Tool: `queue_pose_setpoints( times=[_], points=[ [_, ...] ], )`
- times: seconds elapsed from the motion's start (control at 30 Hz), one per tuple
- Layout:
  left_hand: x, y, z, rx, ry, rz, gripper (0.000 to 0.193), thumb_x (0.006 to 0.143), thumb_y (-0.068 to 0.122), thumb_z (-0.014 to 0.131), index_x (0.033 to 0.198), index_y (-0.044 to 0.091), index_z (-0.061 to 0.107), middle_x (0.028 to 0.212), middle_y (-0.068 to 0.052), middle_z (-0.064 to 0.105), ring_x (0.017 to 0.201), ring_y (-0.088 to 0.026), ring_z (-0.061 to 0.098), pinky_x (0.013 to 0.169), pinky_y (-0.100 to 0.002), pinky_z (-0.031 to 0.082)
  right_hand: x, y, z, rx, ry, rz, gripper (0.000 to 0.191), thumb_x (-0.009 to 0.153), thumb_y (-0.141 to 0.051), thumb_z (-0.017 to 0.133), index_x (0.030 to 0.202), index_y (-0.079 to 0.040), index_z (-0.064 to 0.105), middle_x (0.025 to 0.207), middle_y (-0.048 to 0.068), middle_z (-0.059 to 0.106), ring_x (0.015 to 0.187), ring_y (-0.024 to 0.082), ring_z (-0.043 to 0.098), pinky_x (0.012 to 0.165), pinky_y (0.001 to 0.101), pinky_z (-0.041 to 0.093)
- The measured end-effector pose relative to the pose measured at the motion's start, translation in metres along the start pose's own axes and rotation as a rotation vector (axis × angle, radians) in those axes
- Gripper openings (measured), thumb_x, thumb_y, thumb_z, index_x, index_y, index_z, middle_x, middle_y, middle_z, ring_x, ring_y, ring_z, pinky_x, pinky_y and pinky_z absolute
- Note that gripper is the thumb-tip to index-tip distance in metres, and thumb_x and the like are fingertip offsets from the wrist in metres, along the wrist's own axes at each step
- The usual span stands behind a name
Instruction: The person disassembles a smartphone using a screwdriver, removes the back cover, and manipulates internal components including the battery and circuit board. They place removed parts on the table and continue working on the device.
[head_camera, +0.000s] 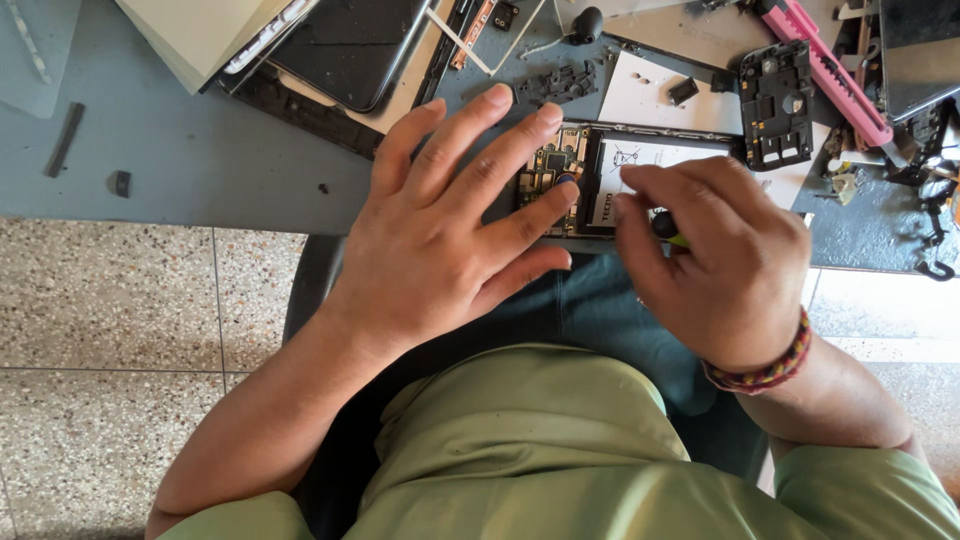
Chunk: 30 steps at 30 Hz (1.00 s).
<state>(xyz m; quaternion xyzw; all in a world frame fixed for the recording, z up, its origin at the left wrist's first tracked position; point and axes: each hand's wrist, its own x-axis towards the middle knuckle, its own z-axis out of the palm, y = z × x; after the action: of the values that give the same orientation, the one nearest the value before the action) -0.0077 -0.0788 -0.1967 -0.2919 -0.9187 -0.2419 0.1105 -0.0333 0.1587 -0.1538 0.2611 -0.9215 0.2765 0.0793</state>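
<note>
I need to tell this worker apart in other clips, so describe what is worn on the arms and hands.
Both forearms are bare; short olive-green sleeves end near the elbows. The right hand has a braided band of red, yellow and dark thread around its wrist. The left hand and its wrist carry nothing: no glove, watch or band. No ring can be made out.

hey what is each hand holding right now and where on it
Right hand pinches a small dark, yellow-tipped tool by its handle. Left hand holds nothing, lying flat on the opened phone.
</note>
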Motion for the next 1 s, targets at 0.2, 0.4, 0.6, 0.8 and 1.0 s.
queue_pose_setpoints(
  times=[0.2, 0.4, 0.6, 0.8, 1.0],
  points=[
    [0.0, 0.001, 0.004, 0.023, -0.013, 0.001, 0.054, 0.109, 0.065, 0.065, 0.142, 0.021, 0.069, 0.166, -0.01, 0.042, 0.154, -0.034, 0.034, 0.127, -0.057, 0.027, -0.008, 0.003, -0.02, 0.202, -0.017, 0.214, 0.015, 0.1, 0.0, 0.07, 0.114, 0.004, 0.071, 0.094, 0.015, 0.069, 0.071, 0.016, 0.068, 0.06, 0.0277, 0.052],
    [0.001, 0.003, 0.006, 0.001, -0.002, -0.006, 0.057, 0.11, 0.065, 0.064, 0.144, 0.02, 0.066, 0.165, -0.011, 0.042, 0.155, -0.034, 0.034, 0.127, -0.058, 0.026, -0.031, 0.021, -0.035, 0.762, 0.069, 0.321, 0.044, 0.119, -0.034, 0.056, 0.115, 0.009, 0.062, 0.092, 0.017, 0.066, 0.072, 0.016, 0.067, 0.064, 0.0254, 0.056],
    [-0.001, 0.002, 0.007, -0.004, -0.007, -0.03, 0.058, 0.105, 0.064, 0.07, 0.14, 0.018, 0.069, 0.163, -0.012, 0.044, 0.153, -0.035, 0.034, 0.126, -0.058, 0.025, -0.043, 0.049, -0.029, 1.166, 0.124, 0.412, 0.049, 0.114, -0.043, 0.062, 0.098, 0.004, 0.058, 0.08, 0.018, 0.066, 0.056, 0.014, 0.062, 0.053, 0.0211, 0.052],
    [-0.002, 0.001, 0.011, 0.015, 0.02, -0.009, 0.052, 0.105, 0.063, 0.07, 0.133, 0.019, 0.07, 0.166, -0.01, 0.042, 0.156, -0.033, 0.031, 0.13, -0.056, 0.023, -0.03, 0.078, -0.019, 1.54, 0.004, 0.394, 0.032, 0.087, -0.007, 0.086, 0.098, -0.005, 0.056, 0.086, 0.012, 0.061, 0.053, 0.016, 0.062, 0.047, 0.0248, 0.056],
    [0.001, 0.001, 0.01, 0.066, 0.009, 0.0, 0.052, 0.103, 0.064, 0.069, 0.134, 0.022, 0.073, 0.162, -0.009, 0.046, 0.152, -0.031, 0.036, 0.126, -0.054, 0.026, -0.027, 0.08, -0.005, 1.679, 0.003, 0.354, 0.032, 0.091, 0.005, 0.079, 0.108, -0.009, 0.055, 0.081, 0.005, 0.054, 0.061, 0.015, 0.067, 0.054, 0.0293, 0.057]
  ],
)
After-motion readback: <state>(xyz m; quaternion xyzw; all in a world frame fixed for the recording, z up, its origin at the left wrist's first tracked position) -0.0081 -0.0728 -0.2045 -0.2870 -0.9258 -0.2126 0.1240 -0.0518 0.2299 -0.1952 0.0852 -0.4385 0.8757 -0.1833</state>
